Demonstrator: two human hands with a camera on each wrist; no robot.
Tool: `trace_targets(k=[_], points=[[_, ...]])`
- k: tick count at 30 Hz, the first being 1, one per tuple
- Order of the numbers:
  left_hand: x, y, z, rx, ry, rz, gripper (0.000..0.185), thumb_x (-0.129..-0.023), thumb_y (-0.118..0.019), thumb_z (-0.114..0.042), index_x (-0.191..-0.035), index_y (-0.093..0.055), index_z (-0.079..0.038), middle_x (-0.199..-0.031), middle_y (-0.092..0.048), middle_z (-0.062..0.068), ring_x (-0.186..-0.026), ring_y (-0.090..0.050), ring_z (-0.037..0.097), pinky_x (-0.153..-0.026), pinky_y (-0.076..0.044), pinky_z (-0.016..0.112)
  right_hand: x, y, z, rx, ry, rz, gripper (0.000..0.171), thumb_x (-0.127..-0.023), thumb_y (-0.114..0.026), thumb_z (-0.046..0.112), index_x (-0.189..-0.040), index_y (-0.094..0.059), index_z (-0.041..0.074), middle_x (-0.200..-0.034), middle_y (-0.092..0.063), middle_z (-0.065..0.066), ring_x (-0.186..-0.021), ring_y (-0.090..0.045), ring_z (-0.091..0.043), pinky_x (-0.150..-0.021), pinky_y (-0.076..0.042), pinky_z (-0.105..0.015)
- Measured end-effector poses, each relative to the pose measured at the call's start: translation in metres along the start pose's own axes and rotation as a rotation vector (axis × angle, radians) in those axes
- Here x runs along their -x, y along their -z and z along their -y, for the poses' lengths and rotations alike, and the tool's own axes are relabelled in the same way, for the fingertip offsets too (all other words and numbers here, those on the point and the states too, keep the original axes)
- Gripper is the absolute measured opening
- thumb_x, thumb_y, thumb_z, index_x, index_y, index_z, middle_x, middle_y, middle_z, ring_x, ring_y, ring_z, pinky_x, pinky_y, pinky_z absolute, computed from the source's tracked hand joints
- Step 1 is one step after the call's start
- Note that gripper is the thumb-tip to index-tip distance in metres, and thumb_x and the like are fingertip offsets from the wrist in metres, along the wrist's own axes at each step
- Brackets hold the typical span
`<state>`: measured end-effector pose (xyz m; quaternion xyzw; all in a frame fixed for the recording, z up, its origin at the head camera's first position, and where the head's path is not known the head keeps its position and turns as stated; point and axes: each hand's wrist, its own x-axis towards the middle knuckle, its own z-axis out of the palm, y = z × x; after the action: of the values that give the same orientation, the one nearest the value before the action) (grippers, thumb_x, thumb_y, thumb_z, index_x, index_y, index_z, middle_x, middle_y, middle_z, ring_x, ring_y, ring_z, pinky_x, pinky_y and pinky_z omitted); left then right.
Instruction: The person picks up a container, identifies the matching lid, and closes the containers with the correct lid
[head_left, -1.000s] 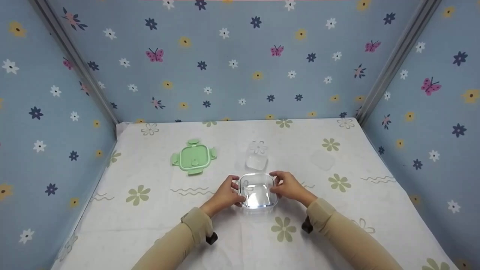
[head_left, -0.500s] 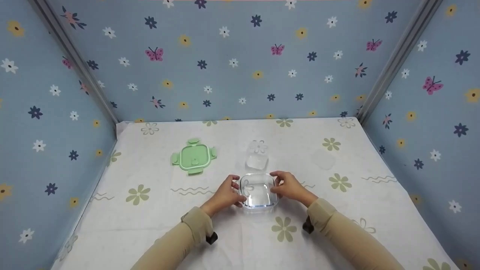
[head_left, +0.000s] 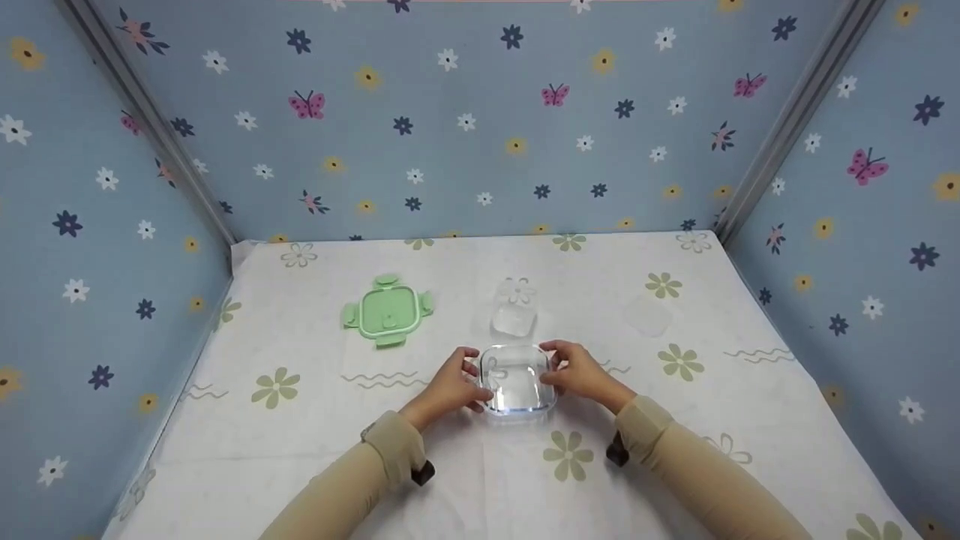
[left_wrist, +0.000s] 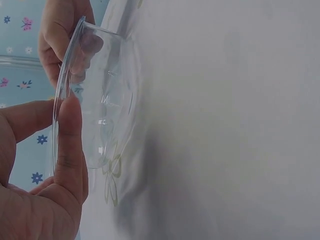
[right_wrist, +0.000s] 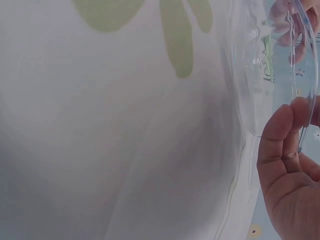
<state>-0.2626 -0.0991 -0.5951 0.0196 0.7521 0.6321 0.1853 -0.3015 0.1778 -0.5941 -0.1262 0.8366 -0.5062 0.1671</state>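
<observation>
A clear, square glass food container (head_left: 517, 382) with rounded corners sits on the white cloth in front of the person. My left hand (head_left: 451, 382) grips its rim on the left side, thumb at the near corner and fingers along the side. On the right side my right hand (head_left: 583, 375) pinches the same rim between thumb and fingers. In the left wrist view the thumb (left_wrist: 70, 135) presses the wall just under the rim of the container (left_wrist: 100, 100). The right wrist view shows the right fingers (right_wrist: 280, 130) curled at the opposite edge.
A green lid (head_left: 389, 313) with flip-out side clips lies at back left. Just beyond the container is a small clear box (head_left: 514, 319). A faint translucent flat piece (head_left: 649, 315) lies to the right. Flower-patterned walls (head_left: 480, 120) enclose the cloth-covered table (head_left: 300, 465).
Both hands keep their hold on the glass container, which stays in place. The head view tilts very slightly downward and the reflection in the container's base shifts.
</observation>
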Motion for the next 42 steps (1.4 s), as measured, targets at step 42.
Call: trace_targets(k=[42], points=[[-0.009,0.061,-0.017,-0.151,-0.010,-0.169,0.071,-0.095,-0.082,-0.010,-0.153,-0.046,0.005,-0.143,-0.055,0.029,-0.111,-0.069,0.032,-0.091,-0.066,0.040,0.002,0.001,0.003,-0.041,-0.051,0.010,0.062,-0.093,-0.079,0.001,-0.149,-0.054,-0.010,-0.090,-0.057,-0.003,-0.066,-0.060,-0.013,-0.058,-0.057,-0.025]])
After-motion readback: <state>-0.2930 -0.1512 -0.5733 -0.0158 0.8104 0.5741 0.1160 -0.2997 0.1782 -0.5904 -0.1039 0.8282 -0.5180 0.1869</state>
